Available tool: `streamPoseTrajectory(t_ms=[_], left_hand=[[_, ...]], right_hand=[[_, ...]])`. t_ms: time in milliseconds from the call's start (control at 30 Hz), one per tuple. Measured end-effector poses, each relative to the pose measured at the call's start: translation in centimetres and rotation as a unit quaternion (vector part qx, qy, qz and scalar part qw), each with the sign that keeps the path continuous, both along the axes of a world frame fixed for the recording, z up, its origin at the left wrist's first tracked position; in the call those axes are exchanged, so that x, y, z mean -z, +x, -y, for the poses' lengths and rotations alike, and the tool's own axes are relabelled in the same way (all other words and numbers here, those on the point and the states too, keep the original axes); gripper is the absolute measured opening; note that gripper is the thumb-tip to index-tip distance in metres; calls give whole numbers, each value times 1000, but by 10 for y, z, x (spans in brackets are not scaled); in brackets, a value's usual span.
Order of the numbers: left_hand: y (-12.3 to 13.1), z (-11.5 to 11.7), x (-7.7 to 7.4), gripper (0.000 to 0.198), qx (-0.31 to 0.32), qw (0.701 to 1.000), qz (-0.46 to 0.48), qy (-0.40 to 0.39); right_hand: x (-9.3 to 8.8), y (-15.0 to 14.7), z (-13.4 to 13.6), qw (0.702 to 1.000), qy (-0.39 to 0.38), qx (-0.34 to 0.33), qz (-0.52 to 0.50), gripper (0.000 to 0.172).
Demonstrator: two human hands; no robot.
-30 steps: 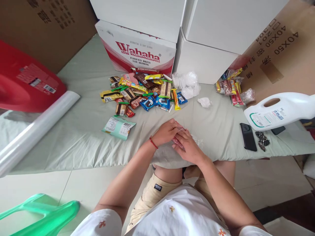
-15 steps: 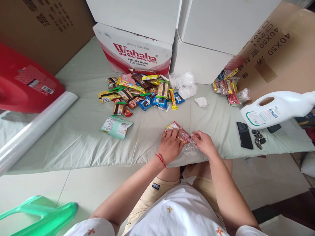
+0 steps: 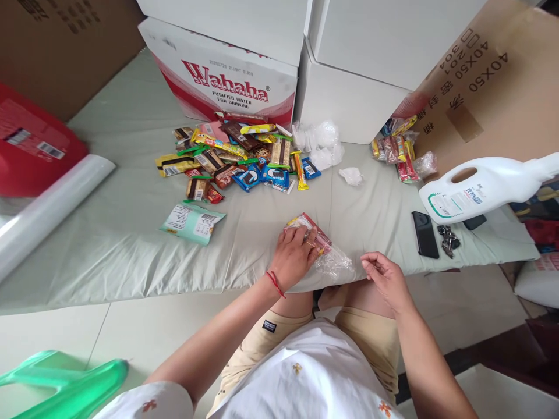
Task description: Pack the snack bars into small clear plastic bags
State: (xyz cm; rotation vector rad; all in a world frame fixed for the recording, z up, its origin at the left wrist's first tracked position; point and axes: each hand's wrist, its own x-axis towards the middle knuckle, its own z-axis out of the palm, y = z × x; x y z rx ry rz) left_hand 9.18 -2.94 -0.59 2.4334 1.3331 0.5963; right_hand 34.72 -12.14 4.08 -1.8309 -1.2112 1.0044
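Observation:
My left hand (image 3: 296, 253), with a red string bracelet at its wrist, presses down on a bundle of red and yellow snack packets (image 3: 321, 234) near the bed's front edge. Its fingers curl over the bundle and partly hide it. Crumpled clear plastic film (image 3: 335, 262) spreads from the bundle's near right side. Right of that film, my right hand (image 3: 386, 278) hangs apart from the bundle, fingers curled and thumb close to the forefinger. Whether a bit of film is pinched there is too small to see.
Behind lies a heap of wrapped snacks (image 3: 236, 157), with clear plastic balls (image 3: 321, 139) beside it. A mint-green packet (image 3: 192, 223) sits at left, near a plastic film roll (image 3: 56, 203). At right are bundled snacks (image 3: 399, 150), a white bottle (image 3: 480, 189), a phone (image 3: 425, 234) and keys (image 3: 448, 240).
My right hand has moved off the bundle, to the right and toward me. The clear film now spreads out farther to the right. My left hand stays on the bundle.

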Motion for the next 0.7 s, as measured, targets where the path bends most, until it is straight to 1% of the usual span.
streamPoseTrajectory(t_ms=[67, 167, 233, 267, 333, 400, 467, 533, 600, 667, 700], left_hand=[[-1, 0, -1, 54, 2, 1000, 9, -2], [0, 0, -2, 52, -12, 999, 31, -12], [2, 2, -2, 49, -30, 999, 39, -14], [2, 3, -1, 48, -40, 998, 39, -12], [3, 7, 0, 46, -50, 998, 37, -8], [1, 11, 2, 45, -54, 998, 37, -1], [-1, 16, 4, 43, -60, 997, 35, 16], [-4, 19, 5, 39, -63, 996, 34, 46], [-6, 21, 7, 37, -42, 996, 38, 74], [-8, 20, 7, 36, -8, 995, 46, 88], [-8, 20, 7, 36, 3, 995, 48, 89]], right_hand=[[10, 0, 4, 998, 14, 58, 6, 47], [21, -13, 1, 987, 13, 150, -56, 58], [25, -25, -6, 982, -7, 174, -78, 64], [25, -30, -10, 984, -20, 162, -74, 65], [25, -41, -18, 994, -44, 90, -52, 62], [22, -48, -21, 997, -56, -1, -45, 54], [16, -51, -18, 995, -50, -55, -68, 46], [8, -50, -10, 991, -40, -73, -100, 40], [3, -43, 1, 988, -41, -94, -114, 35], [4, -33, 10, 991, -23, -109, -69, 30], [7, -27, 13, 994, 6, -111, -15, 27]])
